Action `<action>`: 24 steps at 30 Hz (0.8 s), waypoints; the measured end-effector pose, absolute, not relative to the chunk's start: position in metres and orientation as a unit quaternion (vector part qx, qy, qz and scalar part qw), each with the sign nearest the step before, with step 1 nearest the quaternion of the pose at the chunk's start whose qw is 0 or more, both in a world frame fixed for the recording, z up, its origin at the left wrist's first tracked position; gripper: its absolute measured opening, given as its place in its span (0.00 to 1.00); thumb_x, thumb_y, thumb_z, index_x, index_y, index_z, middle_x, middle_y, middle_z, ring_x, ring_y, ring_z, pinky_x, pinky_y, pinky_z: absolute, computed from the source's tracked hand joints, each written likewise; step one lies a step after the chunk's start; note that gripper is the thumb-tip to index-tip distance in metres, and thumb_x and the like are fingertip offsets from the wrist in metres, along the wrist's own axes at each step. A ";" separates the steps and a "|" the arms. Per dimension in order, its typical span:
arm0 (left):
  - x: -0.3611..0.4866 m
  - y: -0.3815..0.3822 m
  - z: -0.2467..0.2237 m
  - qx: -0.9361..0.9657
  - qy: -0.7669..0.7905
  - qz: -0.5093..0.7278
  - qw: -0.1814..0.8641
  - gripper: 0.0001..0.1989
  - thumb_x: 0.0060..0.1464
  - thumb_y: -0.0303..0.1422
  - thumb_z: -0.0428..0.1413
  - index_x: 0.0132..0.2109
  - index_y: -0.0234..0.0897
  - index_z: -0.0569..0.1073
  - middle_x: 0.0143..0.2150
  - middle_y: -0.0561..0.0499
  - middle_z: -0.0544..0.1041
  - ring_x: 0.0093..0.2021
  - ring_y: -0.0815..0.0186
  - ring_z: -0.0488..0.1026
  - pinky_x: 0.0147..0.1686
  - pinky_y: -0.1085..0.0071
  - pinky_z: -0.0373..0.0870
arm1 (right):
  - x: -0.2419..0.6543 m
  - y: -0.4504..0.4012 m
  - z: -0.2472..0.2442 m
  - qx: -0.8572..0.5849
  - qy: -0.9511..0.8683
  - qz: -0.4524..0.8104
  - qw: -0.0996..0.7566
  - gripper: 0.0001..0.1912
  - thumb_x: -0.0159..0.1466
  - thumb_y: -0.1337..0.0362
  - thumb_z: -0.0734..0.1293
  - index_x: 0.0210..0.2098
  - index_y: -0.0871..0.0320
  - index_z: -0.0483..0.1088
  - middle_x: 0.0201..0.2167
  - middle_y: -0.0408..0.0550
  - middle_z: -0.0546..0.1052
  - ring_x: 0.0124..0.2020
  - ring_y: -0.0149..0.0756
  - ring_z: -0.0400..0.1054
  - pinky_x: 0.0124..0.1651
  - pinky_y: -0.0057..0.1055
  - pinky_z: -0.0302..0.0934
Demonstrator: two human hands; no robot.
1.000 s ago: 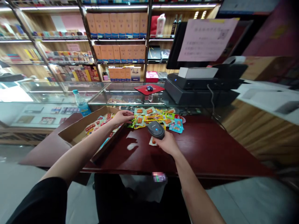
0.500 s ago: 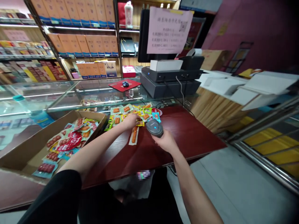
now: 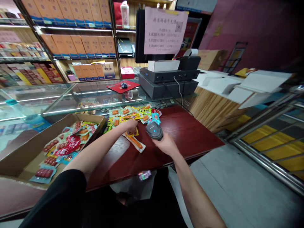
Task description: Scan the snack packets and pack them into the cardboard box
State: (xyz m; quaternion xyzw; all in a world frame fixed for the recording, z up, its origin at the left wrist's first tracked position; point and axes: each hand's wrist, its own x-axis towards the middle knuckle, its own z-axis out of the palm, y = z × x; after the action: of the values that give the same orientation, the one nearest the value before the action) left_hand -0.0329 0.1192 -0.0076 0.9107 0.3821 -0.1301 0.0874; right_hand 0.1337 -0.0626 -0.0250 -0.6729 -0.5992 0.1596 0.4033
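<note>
My left hand [image 3: 131,126] is closed on the yellow end of a long packaged sausage [image 3: 136,143], just above the dark red tabletop [image 3: 190,126]. The sausage slants toward the lower right in its clear wrapper. My fingertips are partly hidden. My right hand [image 3: 167,144] is wrapped round the handle of a dark grey barcode scanner [image 3: 154,131], which shows a small blue light. The scanner's head is close to the sausage, on its right. Behind both hands lies a pile of small snack packets [image 3: 125,111], several with orange sausages inside.
An open cardboard box [image 3: 14,155] with snack packets stands at the left, beside a blue-labelled bottle [image 3: 35,122]. Behind are a glass counter [image 3: 95,87], a mouse [image 3: 123,85] on a red pad and a black cash drawer [image 3: 163,87]. A metal railing [image 3: 266,161] stands at the right.
The packaged sausage has swung from nearly upright in view to a slant, its free end now lower right. My left hand has moved slightly left and nearer. My right hand still holds the scanner.
</note>
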 end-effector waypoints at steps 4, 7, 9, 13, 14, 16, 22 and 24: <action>-0.072 0.119 0.005 0.889 0.443 -0.048 0.110 0.20 0.36 0.35 0.65 0.41 0.38 0.80 0.38 0.46 0.80 0.39 0.57 0.75 0.36 0.71 0.68 | 0.118 -0.059 -0.023 -0.662 -0.611 0.179 0.395 0.17 0.54 0.59 0.70 0.42 0.58 0.76 0.36 0.52 0.81 0.38 0.44 0.77 0.36 0.30 0.66; -0.113 0.119 0.017 0.852 0.493 0.031 0.173 0.10 0.35 0.33 0.65 0.30 0.36 0.78 0.28 0.50 0.77 0.31 0.64 0.73 0.31 0.74 0.66 | 0.098 -0.055 -0.018 -0.641 -0.622 0.203 0.400 0.18 0.52 0.60 0.71 0.42 0.58 0.76 0.36 0.51 0.81 0.38 0.44 0.76 0.37 0.30 0.67; -0.142 0.116 0.021 0.809 0.520 0.108 0.253 0.11 0.34 0.34 0.67 0.26 0.35 0.74 0.23 0.53 0.75 0.26 0.68 0.71 0.28 0.75 0.66 | 0.082 -0.052 -0.014 -0.620 -0.634 0.220 0.406 0.18 0.52 0.60 0.72 0.42 0.58 0.76 0.37 0.51 0.81 0.39 0.44 0.76 0.39 0.31 0.67; -0.188 0.103 0.025 0.649 0.527 0.303 0.457 0.21 0.30 0.38 0.70 0.25 0.36 0.66 0.21 0.55 0.72 0.24 0.70 0.71 0.27 0.74 0.69 | 0.049 -0.046 -0.008 -0.578 -0.667 0.237 0.406 0.18 0.54 0.60 0.71 0.43 0.59 0.75 0.39 0.52 0.81 0.41 0.45 0.76 0.41 0.33 0.67; -0.197 0.099 0.025 0.609 0.520 0.342 0.492 0.22 0.29 0.38 0.71 0.25 0.36 0.65 0.22 0.55 0.72 0.25 0.70 0.72 0.27 0.74 0.70 | 0.042 -0.045 -0.007 -0.572 -0.673 0.239 0.404 0.17 0.54 0.61 0.71 0.43 0.59 0.75 0.39 0.52 0.81 0.41 0.45 0.76 0.41 0.32 0.67; -0.210 0.091 0.025 0.551 0.504 0.405 0.528 0.23 0.28 0.36 0.72 0.26 0.35 0.65 0.23 0.55 0.73 0.26 0.71 0.73 0.27 0.75 0.70 | 0.029 -0.041 -0.007 -0.567 -0.681 0.240 0.397 0.15 0.54 0.61 0.70 0.41 0.58 0.75 0.37 0.51 0.81 0.40 0.45 0.76 0.40 0.31 0.66; -0.230 0.087 0.024 0.507 0.512 0.426 0.547 0.20 0.34 0.35 0.71 0.37 0.34 0.77 0.30 0.49 0.79 0.27 0.68 0.75 0.22 0.78 0.67 | 0.008 -0.034 -0.010 -0.562 -0.702 0.228 0.373 0.13 0.55 0.60 0.69 0.39 0.58 0.75 0.33 0.51 0.81 0.38 0.45 0.76 0.36 0.29 0.65; -0.233 0.090 0.022 0.499 0.534 0.422 0.536 0.18 0.35 0.36 0.70 0.36 0.33 0.79 0.27 0.49 0.78 0.26 0.66 0.75 0.22 0.77 0.67 | 0.005 -0.032 -0.012 -0.569 -0.703 0.225 0.362 0.13 0.55 0.60 0.70 0.38 0.58 0.75 0.33 0.52 0.81 0.38 0.45 0.76 0.36 0.29 0.65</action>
State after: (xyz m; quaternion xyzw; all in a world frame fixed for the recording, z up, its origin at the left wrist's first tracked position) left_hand -0.2326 0.0895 0.0221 0.4986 0.5342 0.4222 0.5365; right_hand 0.0050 -0.0318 -0.0118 -0.5694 -0.7026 0.2253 0.3625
